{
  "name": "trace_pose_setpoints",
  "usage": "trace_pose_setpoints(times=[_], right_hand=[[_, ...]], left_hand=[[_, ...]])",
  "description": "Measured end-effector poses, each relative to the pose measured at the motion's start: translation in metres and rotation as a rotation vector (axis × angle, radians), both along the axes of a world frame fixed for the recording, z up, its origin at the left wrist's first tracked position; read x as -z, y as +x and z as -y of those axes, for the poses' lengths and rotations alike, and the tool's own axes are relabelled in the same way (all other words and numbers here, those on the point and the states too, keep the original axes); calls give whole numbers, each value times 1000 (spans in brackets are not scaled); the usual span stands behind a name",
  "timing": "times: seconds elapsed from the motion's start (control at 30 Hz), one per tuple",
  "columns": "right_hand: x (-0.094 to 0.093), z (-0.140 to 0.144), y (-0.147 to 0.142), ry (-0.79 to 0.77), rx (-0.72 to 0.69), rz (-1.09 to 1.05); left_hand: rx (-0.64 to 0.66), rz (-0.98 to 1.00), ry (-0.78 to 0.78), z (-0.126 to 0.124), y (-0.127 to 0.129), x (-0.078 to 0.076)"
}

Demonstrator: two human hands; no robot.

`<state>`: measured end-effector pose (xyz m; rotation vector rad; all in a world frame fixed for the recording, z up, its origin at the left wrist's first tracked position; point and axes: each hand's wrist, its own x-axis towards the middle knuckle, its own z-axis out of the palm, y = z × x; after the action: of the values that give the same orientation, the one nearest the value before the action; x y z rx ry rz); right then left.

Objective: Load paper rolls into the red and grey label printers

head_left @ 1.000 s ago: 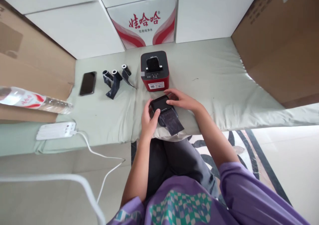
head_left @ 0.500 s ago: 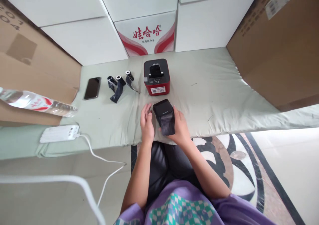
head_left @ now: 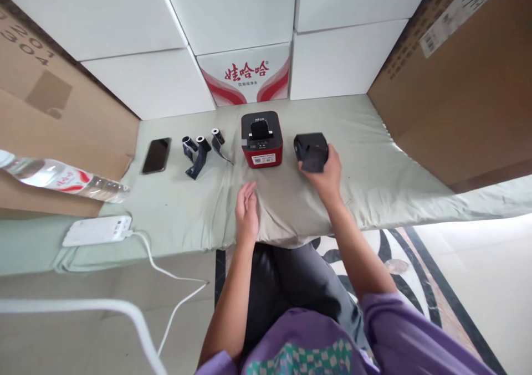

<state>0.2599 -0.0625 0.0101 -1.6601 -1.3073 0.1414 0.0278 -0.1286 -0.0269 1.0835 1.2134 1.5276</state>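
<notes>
My right hand (head_left: 326, 174) grips a small black printer-like device (head_left: 311, 150) and holds it on the pale green padded surface (head_left: 374, 159), just right of a red and black printer (head_left: 261, 139). My left hand (head_left: 246, 210) rests open on the padding near the front edge, holding nothing. Three black ribbon rolls (head_left: 201, 148) lie left of the red printer, with dark film trailing from them.
A black phone (head_left: 157, 155) lies left of the rolls. A white power strip (head_left: 96, 230) with its cable sits at the front left, a water bottle (head_left: 58, 176) beside brown cartons (head_left: 54, 109). White boxes (head_left: 249, 76) line the back; a large carton (head_left: 457, 87) stands right.
My right hand has carried the black device from in front of me up and to the right, beside the red printer. My left hand let go of it and now rests open.
</notes>
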Motion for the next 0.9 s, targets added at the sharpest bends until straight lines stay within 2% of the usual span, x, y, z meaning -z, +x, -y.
trace_pose_setpoints(times=[0.07, 0.17, 0.3, 0.4, 0.47, 0.57, 0.67, 0.77, 0.83, 0.9], right_hand=[[-2, -44, 7, 12, 8, -57], [8, -92, 6, 49, -10, -110], [32, -118, -2, 73, -92, -135], [46, -123, 5, 98, -132, -138], [48, -124, 19, 89, -177, -154], [38, -122, 44, 112, -245, -185], [15, -112, 58, 282, -175, -158], [-6, -96, 45, 484, -110, -65], [-14, -84, 23, 565, -141, -2], [-15, -74, -4, 580, -212, 31]], left_hand=[[6, -2, -3, 0, 0, -1], [2, -11, -1, 0, 0, 0], [3, -28, 4, 1, -1, 2], [16, -34, 2, 1, -1, 1], [21, -31, -4, 1, -1, 0], [6, -1, -5, 2, 0, -1], [-43, 40, 5, 2, 0, -3], [-56, 8, 10, -4, -3, -8], [-26, -54, 29, -15, -8, -15], [-6, -129, 65, -35, -14, -25]])
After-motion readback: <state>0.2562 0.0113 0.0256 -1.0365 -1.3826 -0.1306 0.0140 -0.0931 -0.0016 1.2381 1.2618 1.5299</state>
